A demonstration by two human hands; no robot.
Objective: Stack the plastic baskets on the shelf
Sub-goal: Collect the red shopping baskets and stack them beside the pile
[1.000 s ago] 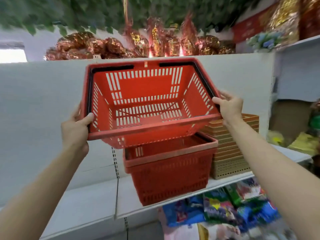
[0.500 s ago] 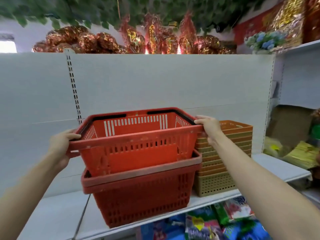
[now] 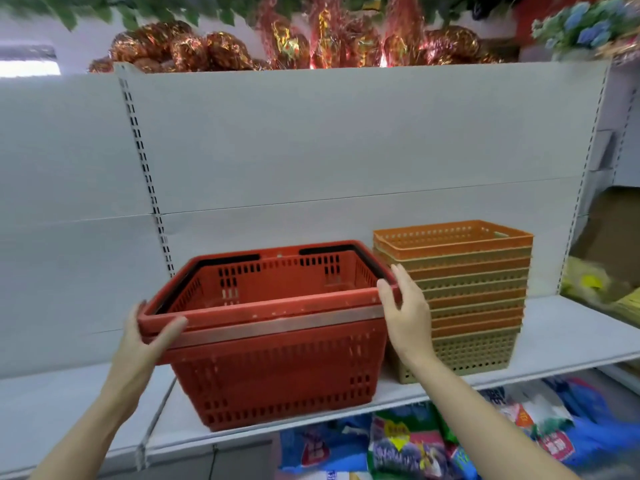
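Two red plastic shopping baskets stand nested on the white shelf (image 3: 571, 341). The upper red basket (image 3: 277, 299), with black handles folded flat on its rim, sits fully inside the lower red basket (image 3: 277, 379). My left hand (image 3: 145, 341) grips the left front corner of the upper basket's rim, thumb on the front. My right hand (image 3: 405, 313) rests against the right end of that rim with fingers spread, not wrapped around it.
A tall stack of orange and beige perforated trays (image 3: 460, 299) stands right beside the baskets. Colourful packets (image 3: 415, 445) fill the shelf below. Foil-wrapped decorations (image 3: 277, 46) line the top. Yellow packets (image 3: 595, 282) lie at the right.
The upper basket came down from head height and sank fully into the lower basket. My right hand has loosened from the rim and its fingers have spread.
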